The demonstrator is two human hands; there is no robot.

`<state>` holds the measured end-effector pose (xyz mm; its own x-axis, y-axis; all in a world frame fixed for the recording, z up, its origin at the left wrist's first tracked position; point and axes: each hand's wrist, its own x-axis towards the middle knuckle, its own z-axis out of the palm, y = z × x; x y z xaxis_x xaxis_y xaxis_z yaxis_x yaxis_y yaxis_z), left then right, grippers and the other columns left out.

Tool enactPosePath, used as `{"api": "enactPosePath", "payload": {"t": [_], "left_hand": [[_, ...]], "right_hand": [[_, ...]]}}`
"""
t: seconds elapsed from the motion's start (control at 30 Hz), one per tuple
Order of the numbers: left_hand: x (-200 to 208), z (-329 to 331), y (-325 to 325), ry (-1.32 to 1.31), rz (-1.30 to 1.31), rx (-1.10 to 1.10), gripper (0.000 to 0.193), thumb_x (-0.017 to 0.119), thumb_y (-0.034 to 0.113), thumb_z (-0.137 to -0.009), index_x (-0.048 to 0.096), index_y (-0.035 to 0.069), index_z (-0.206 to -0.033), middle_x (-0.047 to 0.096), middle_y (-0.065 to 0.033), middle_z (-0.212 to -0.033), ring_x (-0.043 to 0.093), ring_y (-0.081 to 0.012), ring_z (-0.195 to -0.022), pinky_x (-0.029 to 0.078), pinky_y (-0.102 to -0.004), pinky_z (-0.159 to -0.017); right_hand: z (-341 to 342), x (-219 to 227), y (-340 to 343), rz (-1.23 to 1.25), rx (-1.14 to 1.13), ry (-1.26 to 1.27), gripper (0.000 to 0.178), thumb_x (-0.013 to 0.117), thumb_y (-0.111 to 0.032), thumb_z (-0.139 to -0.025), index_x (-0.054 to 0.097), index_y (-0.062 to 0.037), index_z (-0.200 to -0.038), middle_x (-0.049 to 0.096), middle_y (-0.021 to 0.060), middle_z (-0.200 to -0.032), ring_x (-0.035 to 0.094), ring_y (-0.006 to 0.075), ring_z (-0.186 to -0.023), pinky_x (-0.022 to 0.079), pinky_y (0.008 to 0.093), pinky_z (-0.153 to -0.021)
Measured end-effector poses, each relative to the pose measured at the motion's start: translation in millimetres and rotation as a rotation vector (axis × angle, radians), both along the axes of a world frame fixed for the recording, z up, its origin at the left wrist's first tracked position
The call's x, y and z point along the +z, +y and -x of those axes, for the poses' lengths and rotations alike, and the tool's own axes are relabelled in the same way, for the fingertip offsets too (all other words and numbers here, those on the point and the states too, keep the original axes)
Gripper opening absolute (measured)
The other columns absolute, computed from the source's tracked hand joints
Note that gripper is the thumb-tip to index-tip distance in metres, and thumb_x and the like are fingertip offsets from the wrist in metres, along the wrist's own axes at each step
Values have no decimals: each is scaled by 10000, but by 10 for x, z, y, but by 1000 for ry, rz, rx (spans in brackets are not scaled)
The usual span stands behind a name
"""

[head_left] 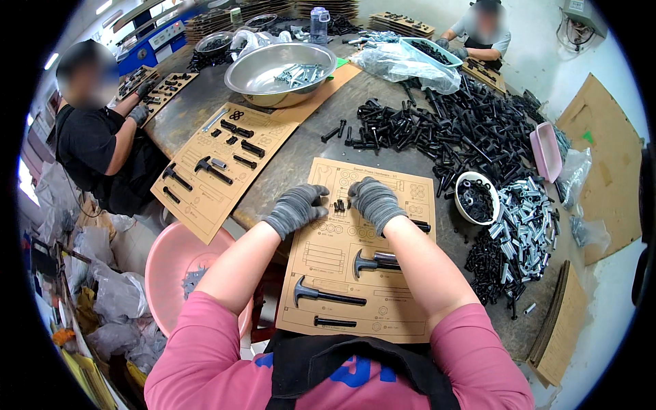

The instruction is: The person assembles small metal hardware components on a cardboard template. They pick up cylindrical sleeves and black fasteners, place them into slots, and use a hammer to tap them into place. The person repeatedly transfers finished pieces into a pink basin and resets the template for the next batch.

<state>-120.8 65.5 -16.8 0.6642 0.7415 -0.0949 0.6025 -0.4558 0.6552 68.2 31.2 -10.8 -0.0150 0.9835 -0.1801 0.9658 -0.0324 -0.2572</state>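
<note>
A brown printed cardboard sheet (pixel 403 321) lies before me, with outlines of hardware on it. My left hand (pixel 298 209), in a grey knit glove, is over its upper left part, thumb and fingers apart with nothing seen between them. My right hand (pixel 376 205), gloved alike, has its fingers bent together at the sheet; a dark bit shows at the fingertips. Several small black screws (pixel 339 206) sit between the hands. Lower down are two black hammer-shaped pieces (pixel 329 294), a silver sleeve (pixel 385 257) and a black rod (pixel 335 322). My right forearm partly hides a black bolt (pixel 420 225).
Black bolts (pixel 417 126) are heaped at the right, near a white bowl of black rings (pixel 476 198) and silver sleeves (pixel 523 229). A filled sheet (pixel 212 219), steel basin (pixel 239 78) and pink tub (pixel 160 266) are leftward. Two people work farther off.
</note>
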Motion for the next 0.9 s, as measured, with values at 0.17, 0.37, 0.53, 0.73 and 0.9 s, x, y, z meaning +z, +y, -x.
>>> {"api": "enactPosePath", "payload": {"t": [0.17, 0.37, 0.53, 0.73, 0.9], "left_hand": [[221, -325, -142, 221, -110, -96, 379, 656, 229, -694, 583, 71, -1030, 620, -130, -944, 595, -276, -849, 457, -347, -752], [171, -339, -187, 236, -73, -103, 272, 647, 233, -710, 607, 63, -918, 630, -112, -858, 591, -264, -810, 458, -335, -752], [143, -352, -205, 176, 6, -65, 314, 648, 194, -718, 599, 72, -1003, 632, -113, -915, 599, -238, -848, 457, -308, -766], [163, -382, -191, 214, -19, -91, 364, 666, 199, -707, 584, 54, -1031, 632, -113, -923, 600, -240, -850, 457, -307, -769], [151, -324, -103, 36, 40, 44, 417, 678, 244, -714, 560, 26, -1048, 620, -131, -870, 594, -223, -813, 456, -303, -758]], "right_hand": [[50, -8, -52, 100, 37, -90, 240, 505, -164, -812, 599, -124, -1028, 563, 140, -1063, 567, 326, -952, 467, 404, -806], [-5, -76, -192, -66, 111, -135, 186, 525, -200, -783, 642, -94, -881, 598, 168, -926, 585, 302, -879, 474, 383, -758], [85, -61, -231, -83, 77, -115, 187, 514, -185, -788, 632, -74, -882, 599, 159, -918, 590, 302, -865, 480, 384, -751], [90, -32, -241, -53, 31, -66, 205, 513, -197, -794, 621, -82, -925, 597, 156, -942, 590, 307, -870, 478, 387, -765], [-331, 94, -265, -118, -27, -9, 256, 533, -233, -786, 596, -115, -1003, 590, 139, -993, 570, 292, -922, 450, 372, -820]]}}
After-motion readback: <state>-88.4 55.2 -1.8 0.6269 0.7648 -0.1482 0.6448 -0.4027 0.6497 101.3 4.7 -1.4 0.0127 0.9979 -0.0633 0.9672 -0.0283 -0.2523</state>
